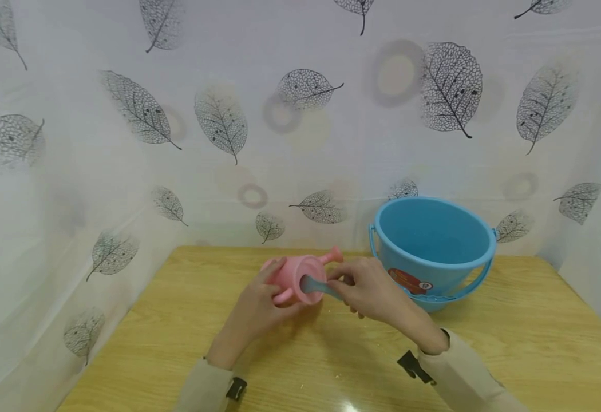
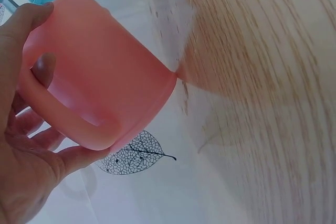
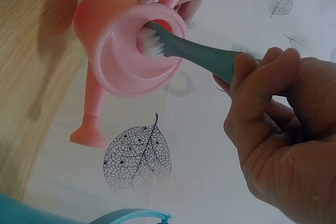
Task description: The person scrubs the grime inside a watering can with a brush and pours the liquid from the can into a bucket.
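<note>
A pink toy watering can is tipped over the table, its mouth turned toward the right hand. My left hand grips it around the body and handle, as the left wrist view shows. With curled fingers my right hand holds a grey-green brush by its handle. In the right wrist view the brush's white bristles sit in the can's mouth, at the opening of the inner rim. The can's spout points away from the left hand.
A blue bucket with its handle lowered stands at the back right of the wooden table, close beyond the right hand. Behind the table hangs a white sheet printed with leaves.
</note>
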A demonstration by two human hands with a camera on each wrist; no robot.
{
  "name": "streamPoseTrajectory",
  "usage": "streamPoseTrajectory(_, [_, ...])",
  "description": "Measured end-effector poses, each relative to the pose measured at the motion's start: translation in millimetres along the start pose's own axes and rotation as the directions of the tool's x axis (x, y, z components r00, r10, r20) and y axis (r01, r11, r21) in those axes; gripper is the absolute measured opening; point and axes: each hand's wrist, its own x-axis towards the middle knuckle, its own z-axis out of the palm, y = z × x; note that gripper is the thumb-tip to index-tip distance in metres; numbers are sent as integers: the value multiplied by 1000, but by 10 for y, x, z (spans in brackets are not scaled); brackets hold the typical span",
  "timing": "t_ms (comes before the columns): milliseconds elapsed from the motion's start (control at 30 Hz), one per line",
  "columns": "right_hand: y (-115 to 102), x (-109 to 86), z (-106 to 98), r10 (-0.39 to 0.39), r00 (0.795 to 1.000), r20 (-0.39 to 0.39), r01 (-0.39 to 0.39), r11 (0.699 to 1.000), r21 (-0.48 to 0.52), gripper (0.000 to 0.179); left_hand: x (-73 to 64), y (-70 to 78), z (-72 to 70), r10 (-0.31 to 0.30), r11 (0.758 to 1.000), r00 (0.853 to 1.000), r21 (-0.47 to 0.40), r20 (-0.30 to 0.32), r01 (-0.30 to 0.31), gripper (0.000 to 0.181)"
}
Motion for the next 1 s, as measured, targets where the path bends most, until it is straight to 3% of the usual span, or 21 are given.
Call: streamPoseTrajectory(1000, [-41, -145, -126, 7, 1000, -1, -7, 1000, 15, 9, -5, -45, -15, 0, 999, 1000, -39, -19, -1, 49])
